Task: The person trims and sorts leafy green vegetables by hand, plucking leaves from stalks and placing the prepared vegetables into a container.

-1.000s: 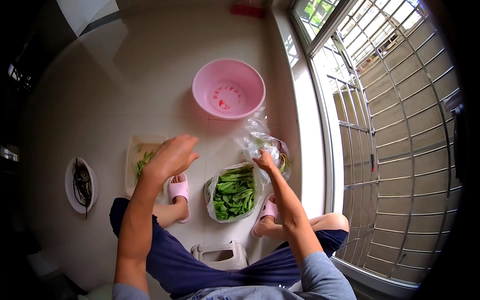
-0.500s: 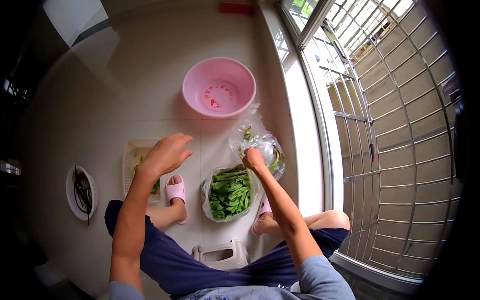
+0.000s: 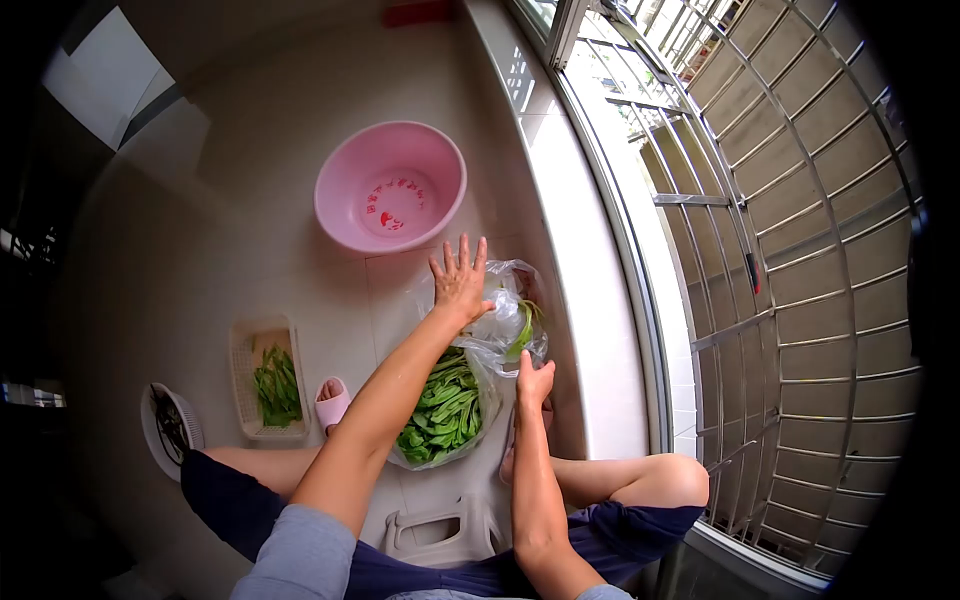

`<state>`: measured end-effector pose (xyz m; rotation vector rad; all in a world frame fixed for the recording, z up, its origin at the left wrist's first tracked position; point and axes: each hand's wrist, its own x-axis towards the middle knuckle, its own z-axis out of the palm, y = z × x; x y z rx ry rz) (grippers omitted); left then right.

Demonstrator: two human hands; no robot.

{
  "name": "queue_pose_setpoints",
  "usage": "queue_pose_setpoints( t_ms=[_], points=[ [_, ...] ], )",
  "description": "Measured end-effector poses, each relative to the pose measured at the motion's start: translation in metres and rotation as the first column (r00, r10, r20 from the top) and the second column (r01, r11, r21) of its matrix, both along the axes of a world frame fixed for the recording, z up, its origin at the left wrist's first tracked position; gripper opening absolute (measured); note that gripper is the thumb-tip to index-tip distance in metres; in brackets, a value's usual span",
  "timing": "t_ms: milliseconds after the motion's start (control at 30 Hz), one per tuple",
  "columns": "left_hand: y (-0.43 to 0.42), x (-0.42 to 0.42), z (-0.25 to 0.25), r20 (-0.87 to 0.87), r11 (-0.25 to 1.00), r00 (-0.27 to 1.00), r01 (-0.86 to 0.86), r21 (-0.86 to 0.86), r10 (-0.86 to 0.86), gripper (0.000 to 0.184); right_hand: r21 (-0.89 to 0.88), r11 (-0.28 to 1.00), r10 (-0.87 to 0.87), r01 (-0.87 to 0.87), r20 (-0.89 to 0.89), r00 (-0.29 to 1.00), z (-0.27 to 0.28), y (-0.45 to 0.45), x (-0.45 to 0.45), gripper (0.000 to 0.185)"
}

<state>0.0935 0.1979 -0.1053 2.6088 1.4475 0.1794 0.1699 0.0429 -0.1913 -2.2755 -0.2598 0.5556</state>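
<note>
My left hand (image 3: 462, 288), fingers spread, is over the upper left part of a clear plastic bag (image 3: 500, 318). Some green stems (image 3: 527, 322) show in that bag. At its lower right edge my right hand (image 3: 535, 380) is closed, with thin film between thumb and fingers. Leafy greens (image 3: 438, 410) fill a second clear bag just below, partly covered by my left forearm.
Beyond my hands stands a pink basin (image 3: 390, 187). To the left are a cream basket (image 3: 243, 385) with greens and a white basket (image 3: 192, 420) with dark pods. A grey stool (image 3: 405, 535) is between my legs; a window ledge (image 3: 590, 300) runs along the right.
My left hand has moved right, from near the cream basket to the clear bag, with its fingers now spread. My right hand has moved down to the bag's lower edge. The view has shifted right.
</note>
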Motion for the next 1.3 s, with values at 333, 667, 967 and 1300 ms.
queue_pose_setpoints(
  t_ms=[333, 667, 967, 1300],
  points=[
    [0.074, -0.052, -0.088, 0.285, 0.806, 0.809, -0.343, -0.482, 0.515, 0.019, 0.420, 0.679, 0.178, 0.602, -0.890, 0.420, -0.044, 0.038, 0.046, 0.025],
    [0.054, -0.110, -0.057, 0.301, 0.296, 0.252, 0.060, -0.953, 0.920, 0.017, 0.099, 0.929, 0.350, -0.355, 0.071, 0.934, 0.009, 0.110, 0.060, 0.026],
    [0.023, -0.086, -0.026, 0.139, 0.932, 0.976, 0.108, 0.347, -0.165, 0.061, -0.108, 0.701, 0.622, -0.705, 0.576, 0.530, 0.045, 0.087, 0.001, 0.042],
    [0.021, -0.095, -0.010, 0.050, 0.917, 0.916, 0.399, 0.014, -0.399, 0.068, -0.214, 0.661, 0.725, -0.719, 0.430, 0.538, 0.021, 0.045, 0.024, 0.038]
  ],
)
